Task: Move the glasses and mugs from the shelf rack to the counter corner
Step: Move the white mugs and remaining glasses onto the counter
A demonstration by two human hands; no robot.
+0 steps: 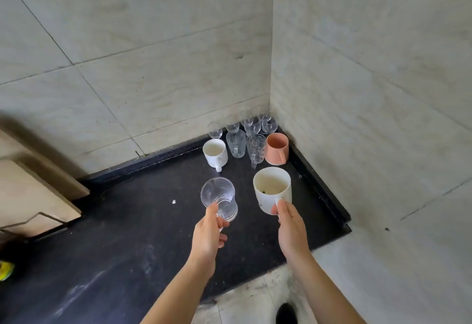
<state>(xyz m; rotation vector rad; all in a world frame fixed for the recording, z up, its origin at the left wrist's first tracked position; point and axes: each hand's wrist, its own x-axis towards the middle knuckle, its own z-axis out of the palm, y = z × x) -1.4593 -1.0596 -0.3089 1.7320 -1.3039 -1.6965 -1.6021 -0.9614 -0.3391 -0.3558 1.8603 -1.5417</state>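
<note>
The left hand (208, 234) pinches a tilted ribbed glass (219, 199) between thumb and fingers over the black counter (127, 221). Just right, the right hand (291, 229) grips a white mug (272, 189) by its handle. Both are held near the glasses and mugs (256, 148) standing in the corner.

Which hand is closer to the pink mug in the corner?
Right. The right hand, holding a white mug, is in front of the pink mug; the left hand, holding a glass, is further left.
</note>
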